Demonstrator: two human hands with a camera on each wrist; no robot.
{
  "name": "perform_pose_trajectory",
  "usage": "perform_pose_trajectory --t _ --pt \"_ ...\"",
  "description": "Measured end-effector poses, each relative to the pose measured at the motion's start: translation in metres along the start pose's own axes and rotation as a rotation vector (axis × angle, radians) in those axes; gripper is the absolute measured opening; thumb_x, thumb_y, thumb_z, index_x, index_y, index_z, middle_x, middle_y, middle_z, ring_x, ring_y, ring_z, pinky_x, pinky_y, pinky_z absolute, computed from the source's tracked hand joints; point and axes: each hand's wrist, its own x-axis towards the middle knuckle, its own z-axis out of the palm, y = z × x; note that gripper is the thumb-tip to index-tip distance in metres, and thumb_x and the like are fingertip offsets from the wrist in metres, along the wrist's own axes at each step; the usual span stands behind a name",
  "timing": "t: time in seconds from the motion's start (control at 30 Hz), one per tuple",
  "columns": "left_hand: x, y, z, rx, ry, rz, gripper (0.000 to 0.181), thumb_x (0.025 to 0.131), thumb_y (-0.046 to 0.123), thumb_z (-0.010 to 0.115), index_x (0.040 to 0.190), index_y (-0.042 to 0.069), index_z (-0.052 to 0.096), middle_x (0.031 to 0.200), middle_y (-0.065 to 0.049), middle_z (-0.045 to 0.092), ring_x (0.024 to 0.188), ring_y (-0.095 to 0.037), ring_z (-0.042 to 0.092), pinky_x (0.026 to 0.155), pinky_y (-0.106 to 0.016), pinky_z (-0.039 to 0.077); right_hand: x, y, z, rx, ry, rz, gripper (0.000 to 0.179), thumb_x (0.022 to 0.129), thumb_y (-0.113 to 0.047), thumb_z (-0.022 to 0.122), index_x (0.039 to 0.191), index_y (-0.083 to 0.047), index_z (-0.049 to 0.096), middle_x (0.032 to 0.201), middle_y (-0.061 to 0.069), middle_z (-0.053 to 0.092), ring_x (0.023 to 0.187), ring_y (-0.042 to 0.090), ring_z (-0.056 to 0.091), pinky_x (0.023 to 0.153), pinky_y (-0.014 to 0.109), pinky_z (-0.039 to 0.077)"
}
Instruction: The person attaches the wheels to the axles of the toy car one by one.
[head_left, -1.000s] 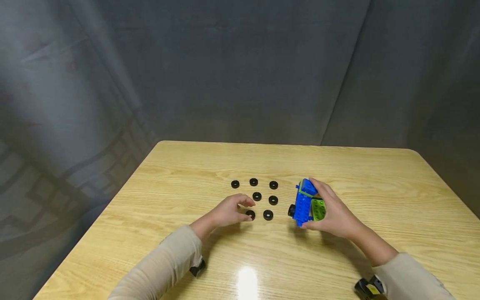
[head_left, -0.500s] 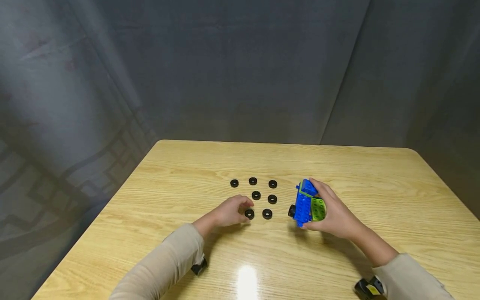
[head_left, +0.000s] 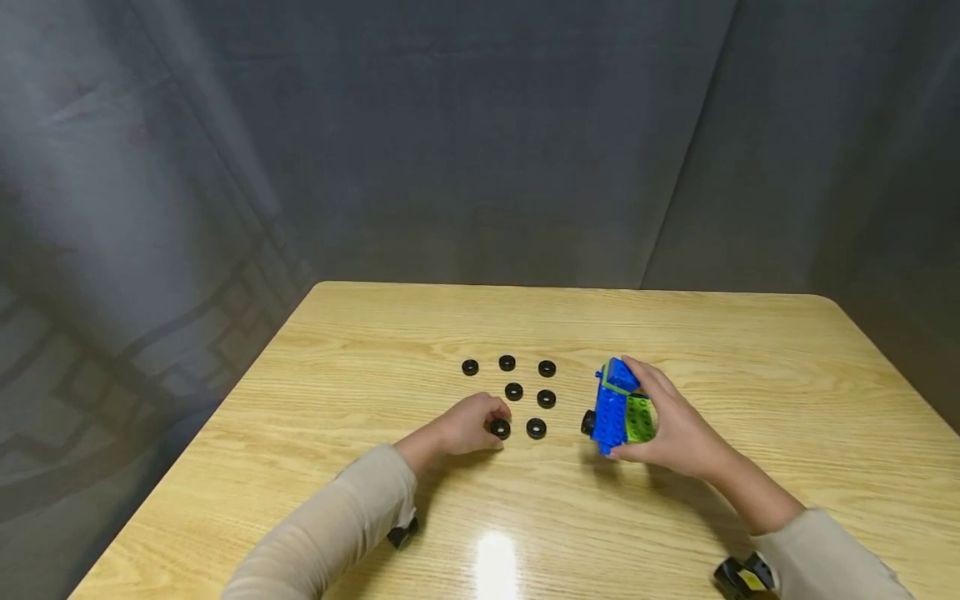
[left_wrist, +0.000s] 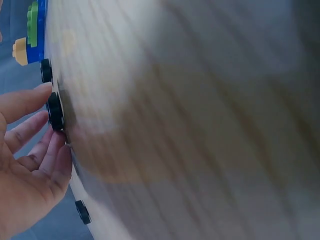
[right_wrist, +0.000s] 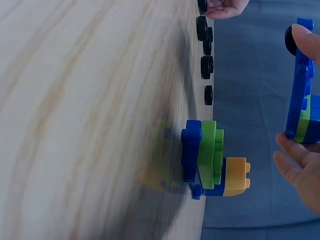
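Observation:
My left hand (head_left: 472, 425) has its thumb and fingers around a black toy wheel (head_left: 500, 429) on the table. In the left wrist view, thumb and fingertips meet the edges of that wheel (left_wrist: 55, 111). My right hand (head_left: 678, 429) holds a blue toy block car (head_left: 611, 408) by its two ends, tilted on its side above the table. A black wheel (head_left: 588, 422) is fitted on the car's left-facing side. Below the right hand, a second block car with blue, green (right_wrist: 207, 155) and orange (right_wrist: 235, 176) blocks stands on the table, partly hidden in the head view.
Several more loose black wheels (head_left: 536, 428) lie in loose rows between the hands and farther back on the wooden table (head_left: 375, 333). A grey curtain (head_left: 480, 167) hangs behind the table's far edge.
The left hand's fingers have drawn in around the nearest left wheel. My right hand, with the blue car, has shifted very slightly to the right.

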Motion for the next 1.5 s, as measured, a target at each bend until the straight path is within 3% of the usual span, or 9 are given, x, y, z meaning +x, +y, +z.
perform_pose_trajectory --t 0.23,0.77,1.27,1.5 --pt "0.004 0.002 0.003 0.061 -0.012 0.004 0.029 0.071 0.009 0.069 0.097 0.009 0.057 0.089 0.001 0.049 0.084 -0.013 0.05 0.077 -0.023 0.041 -0.004 0.003 0.0 0.029 0.028 -0.013 0.106 0.057 -0.036 0.079 0.138 -0.018 0.012 0.132 0.016 0.023 0.105 0.036 0.039 0.075 0.058 0.038" --pt "0.006 0.005 0.002 0.095 -0.02 0.009 0.027 0.069 0.009 0.07 0.094 0.009 0.058 0.085 0.001 0.049 0.08 -0.012 0.049 0.076 -0.022 0.04 -0.007 0.001 0.002 0.041 0.026 0.003 0.107 0.056 -0.039 0.078 0.138 -0.02 0.012 0.133 0.018 0.022 0.109 0.04 0.035 0.076 0.061 0.035" --pt "-0.001 0.0 -0.004 0.041 0.012 0.014 0.027 0.075 0.014 0.067 0.099 0.008 0.057 0.084 0.002 0.05 0.079 -0.011 0.05 0.073 -0.022 0.041 -0.005 0.003 0.007 0.071 0.012 0.023 0.107 0.057 -0.041 0.077 0.138 -0.02 0.011 0.133 0.016 0.022 0.107 0.038 0.036 0.075 0.058 0.037" --pt "-0.004 0.002 -0.006 -0.077 0.044 0.038 0.028 0.076 0.011 0.065 0.101 0.004 0.056 0.087 -0.001 0.051 0.082 -0.015 0.052 0.07 -0.02 0.043 -0.004 0.003 0.008 0.073 0.005 0.028 0.107 0.057 -0.042 0.077 0.138 -0.02 0.011 0.133 0.016 0.023 0.107 0.039 0.037 0.074 0.057 0.038"
